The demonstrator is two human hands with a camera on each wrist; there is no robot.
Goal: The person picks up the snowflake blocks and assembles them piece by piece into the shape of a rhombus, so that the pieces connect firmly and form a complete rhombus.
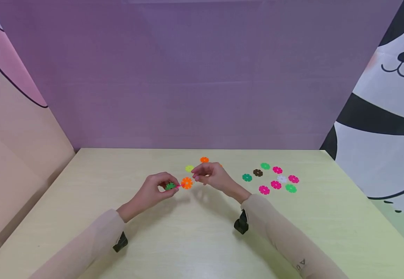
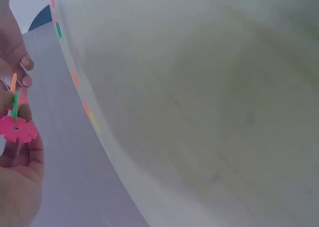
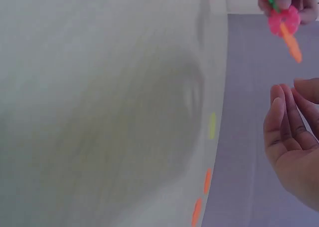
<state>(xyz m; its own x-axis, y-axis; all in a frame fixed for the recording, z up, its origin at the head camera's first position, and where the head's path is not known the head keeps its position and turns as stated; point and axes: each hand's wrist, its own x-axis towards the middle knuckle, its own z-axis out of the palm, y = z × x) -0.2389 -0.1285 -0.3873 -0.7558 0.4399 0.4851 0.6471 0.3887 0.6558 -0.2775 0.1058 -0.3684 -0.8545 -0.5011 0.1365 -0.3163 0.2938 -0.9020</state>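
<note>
My left hand (image 1: 152, 190) pinches a small chain of interlocked plastic flower discs over the table. A green disc (image 1: 170, 186) sits by its thumb and fingers, and an orange disc (image 1: 187, 183) stands out at the right end. One pink disc (image 2: 19, 129) shows in the left wrist view; another pink disc (image 3: 284, 21) joins the green and orange ones in the right wrist view. My right hand (image 1: 216, 178) hovers just right of the orange disc, apart from it. Its fingers bend loosely, the thumb lies near the fingertips, and nothing shows between them.
Behind the hands lie a yellow disc (image 1: 189, 168) and an orange disc (image 1: 204, 159), with another orange one partly hidden by the right hand. Several loose discs, including a brown disc (image 1: 258, 173) and a white disc (image 1: 281, 179), are spread on the table (image 1: 195, 248) at right.
</note>
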